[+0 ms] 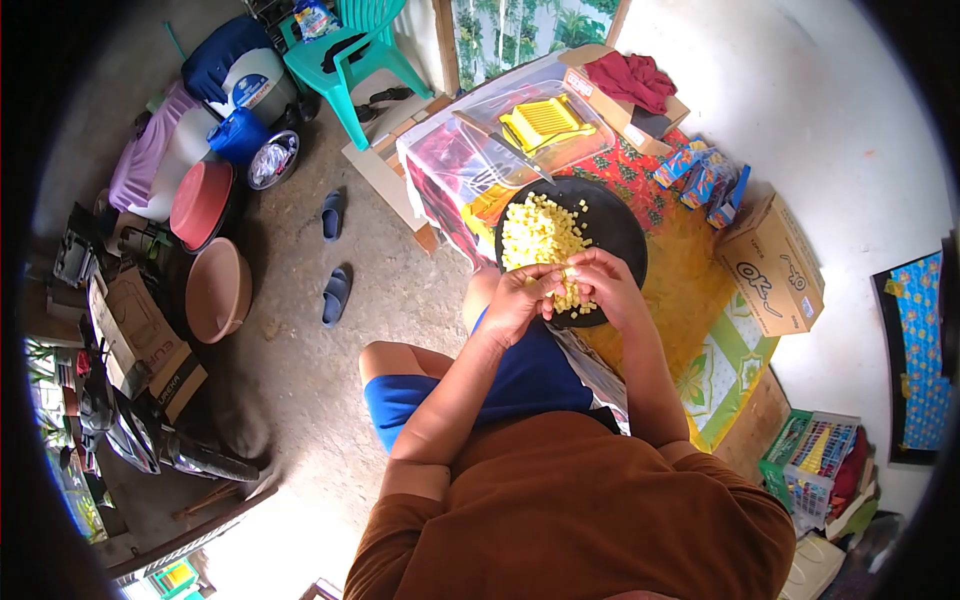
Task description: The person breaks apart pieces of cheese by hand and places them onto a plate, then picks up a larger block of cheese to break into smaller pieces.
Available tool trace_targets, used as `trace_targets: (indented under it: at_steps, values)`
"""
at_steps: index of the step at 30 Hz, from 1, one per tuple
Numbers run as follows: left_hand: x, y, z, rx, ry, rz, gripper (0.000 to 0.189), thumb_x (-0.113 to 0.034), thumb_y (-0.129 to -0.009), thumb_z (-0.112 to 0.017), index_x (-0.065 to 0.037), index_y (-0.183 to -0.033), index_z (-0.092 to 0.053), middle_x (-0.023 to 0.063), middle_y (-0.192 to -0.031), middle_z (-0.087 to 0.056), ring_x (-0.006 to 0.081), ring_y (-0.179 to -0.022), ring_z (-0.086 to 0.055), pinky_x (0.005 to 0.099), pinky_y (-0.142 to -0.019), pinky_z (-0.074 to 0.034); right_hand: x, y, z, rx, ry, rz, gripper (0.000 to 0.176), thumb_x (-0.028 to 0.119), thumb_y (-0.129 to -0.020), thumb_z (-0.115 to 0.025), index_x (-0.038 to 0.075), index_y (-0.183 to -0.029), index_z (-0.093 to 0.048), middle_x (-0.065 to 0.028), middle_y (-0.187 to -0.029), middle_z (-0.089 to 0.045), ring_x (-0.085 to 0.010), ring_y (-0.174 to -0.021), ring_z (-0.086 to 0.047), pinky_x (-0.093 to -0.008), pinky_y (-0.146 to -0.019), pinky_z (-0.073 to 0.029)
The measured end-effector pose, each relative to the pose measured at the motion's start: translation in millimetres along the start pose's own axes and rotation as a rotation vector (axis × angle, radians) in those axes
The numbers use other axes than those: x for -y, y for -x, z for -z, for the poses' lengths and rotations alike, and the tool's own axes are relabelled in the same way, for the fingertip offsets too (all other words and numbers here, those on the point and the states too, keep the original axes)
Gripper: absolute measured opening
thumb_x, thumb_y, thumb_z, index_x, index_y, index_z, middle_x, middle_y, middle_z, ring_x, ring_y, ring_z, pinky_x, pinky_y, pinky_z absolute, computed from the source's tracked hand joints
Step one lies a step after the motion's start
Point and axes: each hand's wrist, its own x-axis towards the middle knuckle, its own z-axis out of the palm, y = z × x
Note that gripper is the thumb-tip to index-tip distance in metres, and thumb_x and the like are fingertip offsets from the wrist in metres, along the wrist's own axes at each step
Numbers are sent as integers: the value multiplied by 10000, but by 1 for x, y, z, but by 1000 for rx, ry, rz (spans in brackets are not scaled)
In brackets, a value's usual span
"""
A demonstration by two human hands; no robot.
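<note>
A round black tray [625, 225] sits in front of me, heaped with small pale yellow cubes [540, 232], mostly on its left side. Over the tray's near part, my left hand [530, 300] and my right hand [607, 285] meet at the fingertips. Both hands have their fingers pinched together; whatever lies between them is too small to make out. Just beyond the tray, a long knife [503, 147] rests on a clear plastic box [455, 160]. On that box there is also a ridged yellow plastic rack [545, 125].
An open carton [625, 100] with dark red cloth stands at the back, and blue packets [703, 178] lie right of it. A closed cardboard box [770, 265] is further right. Slippers [336, 295], a pink basin [218, 290] and a green chair [350, 70] occupy the left floor.
</note>
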Motion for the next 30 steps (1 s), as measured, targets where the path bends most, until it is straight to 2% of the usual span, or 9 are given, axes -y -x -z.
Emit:
trace_targets:
  at_steps: [4,9,12,18,21,28,30]
  values:
    - [0,-1,-1,4,81,26,244,-121,-900,-621,43,-1080,-612,66,-786,-610,122,-575,-523,244,-534,-452,-1,1,2,-20,-71,6,143,107,-863,-636,45,-989,-607,13,-753,-594,-50,-590,-495,-208,-535,-410]
    - [4,-7,-2,-41,26,16,253,-134,-905,-615,28,-1098,-606,59,-785,-608,117,-581,-525,241,-534,-453,0,2,5,-56,-87,27,156,104,-856,-650,43,-996,-618,1,-791,-621,-45,-591,-500,-201,-541,-413]
    - [11,-13,-1,-61,-26,-14,254,-140,-906,-616,22,-1101,-607,48,-783,-609,106,-573,-522,228,-527,-449,5,4,4,-73,144,106,169,106,-852,-656,30,-1002,-635,-3,-809,-636,-35,-613,-511,-195,-546,-412]
    - [18,-18,-6,-88,-206,-136,252,-164,-911,-619,9,-1093,-616,26,-770,-602,69,-556,-510,193,-506,-432,4,5,1,-87,271,197,194,114,-838,-679,-8,-986,-649,-2,-793,-641,-28,-622,-517,-192,-549,-406]
    - [19,-18,-7,-80,-224,-164,250,-172,-915,-615,8,-1089,-619,21,-764,-599,62,-554,-508,185,-503,-428,3,5,4,-85,288,182,193,117,-838,-679,-9,-981,-656,-5,-786,-641,-30,-606,-508,-192,-544,-397]
    - [18,-21,-11,-83,-163,-131,241,-170,-918,-612,13,-1074,-618,17,-762,-595,63,-539,-499,185,-492,-421,8,7,10,-69,106,40,188,135,-860,-647,19,-1007,-659,5,-750,-621,-35,-574,-488,-196,-518,-385]
    - [21,-29,-12,-78,-240,-151,247,-170,-912,-621,17,-1073,-615,16,-760,-588,58,-546,-499,189,-488,-418,0,2,18,-75,24,12,196,134,-867,-636,23,-1028,-649,13,-740,-608,-35,-564,-485,-198,-513,-387]
